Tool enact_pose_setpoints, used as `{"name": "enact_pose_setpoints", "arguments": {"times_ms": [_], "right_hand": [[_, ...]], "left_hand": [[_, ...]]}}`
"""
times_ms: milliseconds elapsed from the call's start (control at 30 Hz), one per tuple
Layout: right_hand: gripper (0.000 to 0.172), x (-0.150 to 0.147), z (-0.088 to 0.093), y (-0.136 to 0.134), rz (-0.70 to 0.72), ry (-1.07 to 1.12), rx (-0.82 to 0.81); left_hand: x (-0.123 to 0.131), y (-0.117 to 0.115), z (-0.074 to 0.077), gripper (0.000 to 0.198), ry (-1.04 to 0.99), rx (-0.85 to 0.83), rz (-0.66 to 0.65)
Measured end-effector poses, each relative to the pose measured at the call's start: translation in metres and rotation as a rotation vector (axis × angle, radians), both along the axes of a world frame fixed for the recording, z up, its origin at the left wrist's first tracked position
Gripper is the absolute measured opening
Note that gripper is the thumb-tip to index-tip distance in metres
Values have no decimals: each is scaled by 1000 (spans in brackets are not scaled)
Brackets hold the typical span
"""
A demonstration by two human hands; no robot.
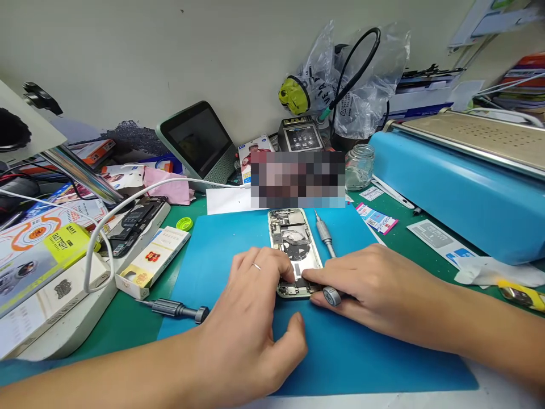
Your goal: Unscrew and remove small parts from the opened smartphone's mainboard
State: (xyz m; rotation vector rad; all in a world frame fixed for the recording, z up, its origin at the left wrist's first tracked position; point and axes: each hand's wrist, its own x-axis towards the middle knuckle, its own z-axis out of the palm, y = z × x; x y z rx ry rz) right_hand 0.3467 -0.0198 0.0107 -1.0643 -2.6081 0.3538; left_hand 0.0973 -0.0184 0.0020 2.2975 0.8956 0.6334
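Observation:
An opened phone (300, 265) with its inner parts bare lies on the blue mat (225, 233). From the left, my left hand (259, 307) reaches over its lower part, fingertips bent down onto the parts and thumb spread apart. My right hand (366, 284) comes from the other side, with its index fingertip on the lower inside and thumb by the bottom corner. A grey screwdriver (324, 232) passes beneath that index finger, tip pointing away and round end cap showing above the thumb. A second screwdriver (176, 308) rests left of my left hand.
On the left are a slim box (153, 261), a green cap (184, 224), battery boxes (59, 250) and a white cable (162, 180). A screen device (198, 139) and glass jar (360, 167) stand behind. A blue machine (451, 199) and yellow cutter (522, 295) are at right.

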Motion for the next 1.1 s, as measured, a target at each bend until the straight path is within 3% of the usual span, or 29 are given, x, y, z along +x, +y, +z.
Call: {"name": "enact_pose_setpoints", "arguments": {"times_ms": [500, 733, 1100], "right_hand": [[18, -3, 2, -4, -78, 43, -183], [20, -4, -1, -3, -74, 97, -258], [11, -1, -6, -3, 26, 56, 32]], "left_hand": [[4, 3, -14, 38, -85, 71, -28], [4, 5, -5, 33, -27, 29, -56], [2, 4, -2, 28, -8, -11, -62]]}}
